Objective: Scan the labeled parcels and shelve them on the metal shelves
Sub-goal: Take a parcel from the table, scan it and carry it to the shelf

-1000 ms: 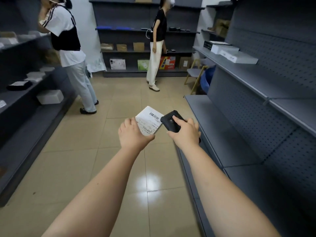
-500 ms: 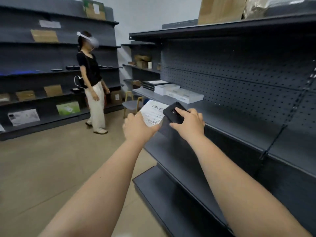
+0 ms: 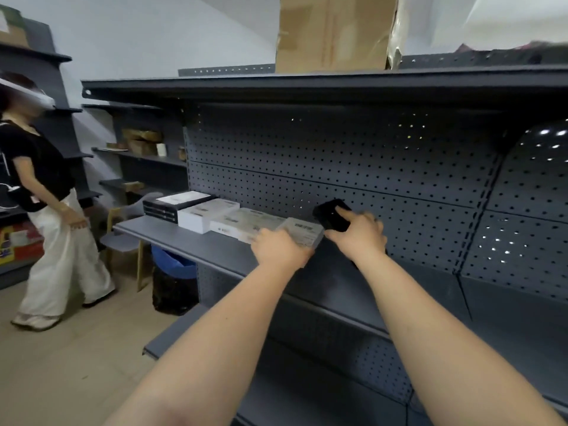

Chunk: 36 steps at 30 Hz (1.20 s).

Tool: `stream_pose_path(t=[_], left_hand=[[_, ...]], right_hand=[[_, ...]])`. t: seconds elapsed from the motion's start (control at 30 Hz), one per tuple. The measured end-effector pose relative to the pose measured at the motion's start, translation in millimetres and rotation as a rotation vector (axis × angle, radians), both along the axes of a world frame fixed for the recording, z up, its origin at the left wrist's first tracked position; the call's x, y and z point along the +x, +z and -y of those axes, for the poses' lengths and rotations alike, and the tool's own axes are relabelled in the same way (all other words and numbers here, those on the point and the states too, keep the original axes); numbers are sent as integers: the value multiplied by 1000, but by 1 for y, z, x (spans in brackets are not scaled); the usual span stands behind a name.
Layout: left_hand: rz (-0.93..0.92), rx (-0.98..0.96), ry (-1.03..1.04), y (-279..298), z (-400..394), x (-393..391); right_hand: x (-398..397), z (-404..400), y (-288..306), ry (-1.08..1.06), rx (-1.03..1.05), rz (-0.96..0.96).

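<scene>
A dark grey metal shelf (image 3: 184,238) with a dotted pegboard back panel (image 3: 338,167) now fills the view, where half a second ago it ran off at an angle with much more of the tan tiled floor (image 3: 76,348) showing; the person in a black top and loose white trousers (image 3: 46,210) has slid from mid-room to nine o'clock; a tall brown cardboard carton (image 3: 332,32) stands on the top shelf at twelve o'clock.

The flat white labelled parcel (image 3: 304,233), earlier held up in the air with its barcode tilted toward the scanner, is now down at shelf level at the centre, just right of a row of three flat boxes, one black (image 3: 175,204) and two white (image 3: 209,215) (image 3: 246,224); whether it already rests on the steel I cannot tell. It is thin, rectangular, matte, with blurred dark print on its top face; the left hand (image 3: 279,250) grips its near edge, fingers curled around it. The right hand (image 3: 358,233) at one o'clock clasps the small black plastic handheld scanner (image 3: 332,215), forefinger laid along its glossy top, as before.
</scene>
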State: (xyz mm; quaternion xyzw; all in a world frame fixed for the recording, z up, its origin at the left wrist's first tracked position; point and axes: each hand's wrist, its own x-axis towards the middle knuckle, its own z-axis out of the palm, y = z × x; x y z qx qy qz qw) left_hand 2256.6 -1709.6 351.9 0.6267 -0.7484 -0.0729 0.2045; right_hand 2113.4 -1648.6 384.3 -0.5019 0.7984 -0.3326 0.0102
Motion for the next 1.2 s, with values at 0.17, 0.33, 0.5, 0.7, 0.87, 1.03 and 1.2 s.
stream_pose_path(t=[0.17, 0.33, 0.5, 0.7, 0.87, 1.03, 1.2], left_hand=[[125, 49, -78, -9, 40, -28], [246, 20, -119, -30, 55, -37], [426, -73, -210, -26, 55, -29], [535, -100, -553, -40, 74, -11], [614, -128, -572, -31, 87, -5], [539, -93, -675, -26, 97, 0], [396, -263, -886, -6, 52, -23]], right_hand=[[-8, 34, -4, -62, -13, -6], [-12, 48, -19, -127, -18, 66], [-11, 49, -26, -222, 2, 40], [0, 49, -31, -337, 26, 24], [22, 46, -32, -395, 40, 18], [35, 23, -32, -456, 74, -9], [21, -33, -23, -585, 104, -41]])
